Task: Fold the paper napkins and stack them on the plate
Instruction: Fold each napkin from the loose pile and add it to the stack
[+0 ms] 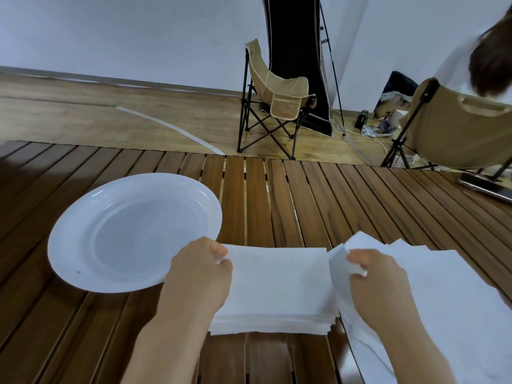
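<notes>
While both hands pinch napkin stack [277,286] corners, plate [69,245] sits bare.

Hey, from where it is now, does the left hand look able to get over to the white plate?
Probably yes. The left hand pinches the folded napkin's far-left corner right beside the plate, whose near rim it already overlaps in view. Nothing lies between them, and the plate is empty.

Bare desk [291,195] beyond the napkin stack [277,286] lies open; plate [69,245] bounds the left, loose napkins [443,286] the right
</notes>
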`<state>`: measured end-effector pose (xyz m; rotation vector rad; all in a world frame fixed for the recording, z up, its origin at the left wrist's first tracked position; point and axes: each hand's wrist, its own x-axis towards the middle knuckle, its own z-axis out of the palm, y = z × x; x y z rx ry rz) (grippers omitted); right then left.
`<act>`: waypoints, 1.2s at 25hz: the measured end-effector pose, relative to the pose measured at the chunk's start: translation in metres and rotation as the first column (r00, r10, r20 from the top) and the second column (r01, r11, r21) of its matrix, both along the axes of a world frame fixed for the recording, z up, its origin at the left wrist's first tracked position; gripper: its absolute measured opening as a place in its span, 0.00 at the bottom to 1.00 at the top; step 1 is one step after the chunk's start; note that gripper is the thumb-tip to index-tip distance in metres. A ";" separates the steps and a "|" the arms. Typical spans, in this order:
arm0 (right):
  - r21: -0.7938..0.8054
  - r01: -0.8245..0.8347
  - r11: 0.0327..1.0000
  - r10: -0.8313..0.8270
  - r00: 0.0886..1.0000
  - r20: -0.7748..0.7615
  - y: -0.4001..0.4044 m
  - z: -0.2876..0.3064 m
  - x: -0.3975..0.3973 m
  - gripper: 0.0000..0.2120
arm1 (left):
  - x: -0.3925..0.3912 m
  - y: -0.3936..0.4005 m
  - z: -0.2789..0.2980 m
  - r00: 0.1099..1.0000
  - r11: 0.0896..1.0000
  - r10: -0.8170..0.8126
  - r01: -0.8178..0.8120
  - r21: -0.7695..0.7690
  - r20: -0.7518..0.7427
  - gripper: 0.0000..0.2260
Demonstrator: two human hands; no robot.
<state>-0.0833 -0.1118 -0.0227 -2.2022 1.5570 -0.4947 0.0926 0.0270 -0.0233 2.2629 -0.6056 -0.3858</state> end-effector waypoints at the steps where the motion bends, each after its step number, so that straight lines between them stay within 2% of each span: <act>1: -0.079 -0.030 0.996 0.038 0.994 0.107 0.002 0.005 0.002 0.18 | -0.001 0.001 0.001 1.000 1.000 -0.004 0.004 0.021 0.003 0.09; 4: -0.253 -0.134 0.958 0.215 0.919 0.330 0.006 0.019 0.011 0.19 | -0.001 0.002 0.002 0.999 0.998 -0.024 0.022 0.055 0.030 0.10; 8: -0.345 -0.227 0.911 0.393 0.734 0.554 0.016 0.032 0.015 0.19 | -0.003 0.002 0.006 0.999 0.998 -0.046 0.046 0.042 0.004 0.10; 11: -0.257 -0.265 0.930 0.365 0.561 0.743 0.022 0.041 0.017 0.20 | -0.004 0.003 0.009 0.993 0.992 -0.120 0.120 0.036 0.009 0.17; 15: -0.113 -0.329 0.937 0.227 0.330 0.916 0.022 0.044 0.016 0.20 | -0.006 0.001 0.015 0.988 0.988 -0.153 0.153 0.004 0.005 0.41; 18: -0.041 -0.373 0.927 0.141 0.244 0.960 0.021 0.046 0.013 0.13 | -0.006 0.000 0.021 0.983 0.980 -0.171 0.177 -0.094 0.064 0.49; 20: 0.040 -0.398 0.916 0.069 0.255 0.965 0.019 0.043 0.013 0.14 | -0.004 0.000 0.023 0.986 0.958 -0.158 0.167 -0.234 0.057 0.47; 22: 0.117 -0.375 0.920 0.011 0.322 0.947 0.017 0.039 0.013 0.17 | -0.002 0.001 0.024 0.986 0.926 -0.147 0.165 -0.341 0.076 0.46; 27: 0.276 -0.335 0.901 -0.075 0.505 0.860 0.013 0.028 0.012 0.14 | 0.001 0.005 0.026 0.974 0.904 -0.158 0.209 -0.372 0.163 0.44; 30: 0.353 -0.294 0.888 -0.083 0.653 0.753 0.012 0.022 0.011 0.16 | 0.000 0.005 0.027 0.973 0.899 -0.154 0.209 -0.384 0.169 0.37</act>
